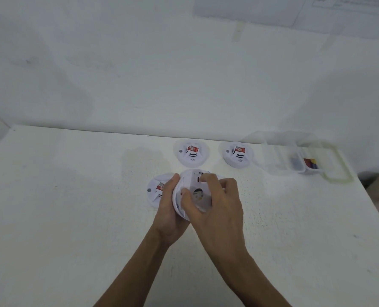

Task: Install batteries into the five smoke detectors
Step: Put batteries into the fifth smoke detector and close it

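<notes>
Gripping one smoke detector (190,181) in both hands, lifted off the table (73,196), flat back turned up toward the camera. Left hand (168,207) wrapped round the left rim from beneath, digits curled over the edge: closed grip on the housing. Right hand (221,204) laid over the back from the right side, thumb and forefinger bent and pressed onto the back plate on either side of the round central opening, other fingers curled by the right rim: closed grip on the same unit. Cannot tell whether a battery sits inside. Just left of the grip, partly hidden by the left-hand fingers: near detector (153,191), face up on the table, red label showing. Beyond the grip, well apart from it: far-left detector (191,156) and far-right detector (237,159), side by side, face up, red labels showing. Farther right of the grip, past the far-right detector: clear plastic box (279,151) holding coloured batteries (310,163); blurred, count not readable.
</notes>
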The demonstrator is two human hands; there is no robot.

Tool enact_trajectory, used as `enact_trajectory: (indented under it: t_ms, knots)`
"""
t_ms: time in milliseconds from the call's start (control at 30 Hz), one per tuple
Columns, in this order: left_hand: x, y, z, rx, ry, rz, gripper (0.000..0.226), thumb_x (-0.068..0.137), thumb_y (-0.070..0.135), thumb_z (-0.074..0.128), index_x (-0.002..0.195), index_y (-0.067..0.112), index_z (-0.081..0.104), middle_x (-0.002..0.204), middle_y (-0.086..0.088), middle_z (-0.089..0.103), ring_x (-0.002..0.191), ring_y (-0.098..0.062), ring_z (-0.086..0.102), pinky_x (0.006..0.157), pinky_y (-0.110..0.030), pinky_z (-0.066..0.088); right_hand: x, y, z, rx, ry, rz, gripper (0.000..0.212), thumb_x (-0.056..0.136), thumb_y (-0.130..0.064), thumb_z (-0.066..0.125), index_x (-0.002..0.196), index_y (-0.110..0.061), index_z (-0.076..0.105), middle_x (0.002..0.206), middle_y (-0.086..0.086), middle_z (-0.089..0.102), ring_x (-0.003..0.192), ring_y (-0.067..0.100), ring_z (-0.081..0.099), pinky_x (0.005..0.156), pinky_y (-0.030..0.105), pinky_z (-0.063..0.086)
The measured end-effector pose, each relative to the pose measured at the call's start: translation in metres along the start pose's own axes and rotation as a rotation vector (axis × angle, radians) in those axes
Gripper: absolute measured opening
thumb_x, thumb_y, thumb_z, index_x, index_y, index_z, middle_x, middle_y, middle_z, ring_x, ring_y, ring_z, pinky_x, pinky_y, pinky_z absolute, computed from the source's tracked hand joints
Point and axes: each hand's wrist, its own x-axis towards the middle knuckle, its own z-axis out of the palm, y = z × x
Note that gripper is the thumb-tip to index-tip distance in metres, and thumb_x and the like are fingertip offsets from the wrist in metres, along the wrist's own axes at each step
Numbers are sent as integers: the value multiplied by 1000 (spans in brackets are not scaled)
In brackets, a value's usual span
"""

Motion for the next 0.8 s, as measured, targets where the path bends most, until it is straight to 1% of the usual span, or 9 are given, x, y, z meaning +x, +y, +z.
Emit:
enact_trajectory:
  t_ms: [267,333,433,533,600,633,700,733,800]
  knots:
    - [-3,1,6,-75,-3,-30,89,37,63,84,111,20,60,94,-7,73,83,-22,70,69,-33,58,-1,6,-6,128,-109,53,47,77,-53,63,109,-18,61,106,7,58,88,18,59,69,25,52]
    - [-3,6,5,-103,-56,-73,75,46,62,82,107,21,70,98,-8,72,86,-23,69,72,-34,58,1,14,-9,210,-163,22,44,82,-53,54,107,-18,62,106,3,57,90,14,59,72,21,54]
    - [-3,10,-2,-138,-64,-150,69,69,60,65,124,19,61,118,-14,62,103,-29,61,88,-44,51,6,26,-15,304,-225,-21,32,88,-38,50,105,-15,65,102,0,60,87,6,61,70,8,50]
    - [-4,11,-8,-65,-5,-80,72,66,54,72,125,17,54,115,-15,59,103,-30,56,90,-44,46,6,30,-19,377,-260,-14,42,88,-44,42,107,-14,65,103,-4,62,97,-2,57,71,0,43]
    - [-7,12,-6,29,-24,-45,46,74,47,64,114,23,65,105,-11,65,96,-27,60,83,-39,51,5,30,-20,408,-288,21,40,91,-45,45,111,-16,64,108,-5,64,96,-4,58,74,0,43]
    - [-7,12,-7,77,-10,-27,34,82,43,49,103,29,72,98,-6,69,91,-24,63,79,-35,54,4,30,-21,421,-302,42,35,93,-45,48,112,-19,63,111,-6,64,94,-5,58,75,0,44]
    - [-8,18,-2,159,-10,16,20,76,46,70,89,32,77,90,0,73,87,-20,67,74,-31,58,3,29,-23,466,-352,99,38,86,-50,51,116,-28,58,114,-13,62,96,-5,59,77,5,47]
    - [-7,20,-2,192,3,35,32,65,42,79,93,28,76,92,-2,73,90,-22,67,75,-32,58,2,27,-24,497,-388,141,44,80,-53,53,118,-30,57,113,-19,60,97,-4,59,79,8,50]
    - [-4,21,1,245,0,34,34,84,31,66,113,13,66,104,-12,69,100,-31,64,83,-41,56,1,24,-24,539,-441,225,56,72,-57,56,122,-31,53,110,-28,55,98,-3,60,81,13,53]
